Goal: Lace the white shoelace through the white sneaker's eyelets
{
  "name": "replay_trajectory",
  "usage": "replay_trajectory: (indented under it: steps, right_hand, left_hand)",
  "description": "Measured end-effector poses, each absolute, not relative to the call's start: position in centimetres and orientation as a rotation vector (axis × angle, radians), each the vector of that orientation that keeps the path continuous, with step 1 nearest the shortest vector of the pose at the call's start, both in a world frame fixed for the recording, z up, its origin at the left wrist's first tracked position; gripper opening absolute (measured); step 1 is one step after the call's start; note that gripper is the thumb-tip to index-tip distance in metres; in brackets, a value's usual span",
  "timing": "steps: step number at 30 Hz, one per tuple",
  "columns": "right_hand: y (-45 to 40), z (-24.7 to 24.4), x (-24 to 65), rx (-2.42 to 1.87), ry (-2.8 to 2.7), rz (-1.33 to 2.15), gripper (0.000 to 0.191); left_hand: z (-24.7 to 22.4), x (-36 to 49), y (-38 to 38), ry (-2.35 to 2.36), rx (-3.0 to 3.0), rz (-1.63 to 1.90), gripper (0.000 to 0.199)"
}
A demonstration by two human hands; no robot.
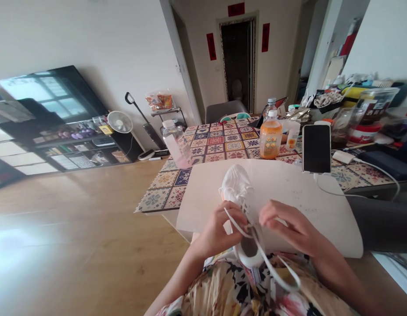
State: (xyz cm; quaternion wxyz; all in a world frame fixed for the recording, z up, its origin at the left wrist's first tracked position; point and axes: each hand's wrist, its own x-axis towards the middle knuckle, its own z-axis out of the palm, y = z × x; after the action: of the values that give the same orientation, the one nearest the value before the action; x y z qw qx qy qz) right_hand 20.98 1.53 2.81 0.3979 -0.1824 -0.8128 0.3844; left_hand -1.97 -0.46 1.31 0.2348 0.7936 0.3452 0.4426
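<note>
A white lace-up shoe rests on the white sheet, its toe pointing away from me and its heel near my lap. My left hand is at the left side of the shoe opening, fingers and thumb closed on a white shoelace. One lace end sticks up across the back of that hand. The rest of the lace loops down to the right over my patterned clothing. To the right of the shoe, my right hand hovers with curled fingers parted from the thumb, and no lace shows between them.
On the patterned tablecloth stand a pink-tinted bottle and an orange drink bottle. A phone is propped upright at the right, its white cable trailing over the sheet. Jars and clutter fill the right side.
</note>
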Motion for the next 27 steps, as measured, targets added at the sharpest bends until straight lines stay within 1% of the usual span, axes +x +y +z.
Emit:
replay_trajectory:
  steps: [2, 5, 6, 9, 13, 16, 20, 23, 25, 27]
  right_hand:
    - [2.1, 1.8, 20.3, -0.575, -2.139, 0.867, 0.01]
    - [2.4, 1.1, 19.6, -0.543, -2.267, 0.791, 0.018]
    - [2.4, 1.1, 19.4, -0.533, -2.288, 0.77, 0.019]
    - [2.1, 1.4, 19.3, -0.505, -2.31, 0.739, 0.011]
    - [2.0, 1.7, 19.3, -0.483, -2.302, 0.778, 0.01]
    - [2.2, 1.8, 19.5, -0.453, -2.275, 0.882, 0.01]
    - [2.2, 2.2, 20.2, -0.325, -2.22, 1.105, 0.021]
    - [1.8, 2.4, 21.1, -0.247, -2.033, 1.307, 0.028]
    - [1.7, 2.4, 21.8, -0.193, -1.86, 1.352, 0.032]
    - [1.9, 2.2, 22.5, -0.128, -1.692, 1.307, 0.037]
  left_hand:
    - [1.3, -1.9, -0.6, 0.939, 2.169, 1.16, 0.016]
    - [1.3, -1.9, -0.7, 0.921, 2.134, 1.15, 0.016]
    - [1.3, -2.0, -0.6, 0.905, 2.126, 1.15, 0.016]
    - [1.4, -2.4, -0.4, 0.83, 2.108, 1.125, 0.013]
    - [1.2, -3.0, -0.1, 0.683, 1.982, 1.131, 0.024]
    - [0.8, -3.3, -0.2, 0.595, 1.831, 1.169, 0.031]
    - [0.4, -3.7, -0.3, 0.44, 1.661, 1.261, 0.034]
    - [0.8, -4.0, -0.5, 0.325, 1.602, 1.353, 0.04]
    - [1.3, -4.1, -0.6, 0.2, 1.58, 1.39, 0.045]
    - [1.9, -4.4, -0.8, 0.051, 1.516, 1.447, 0.048]
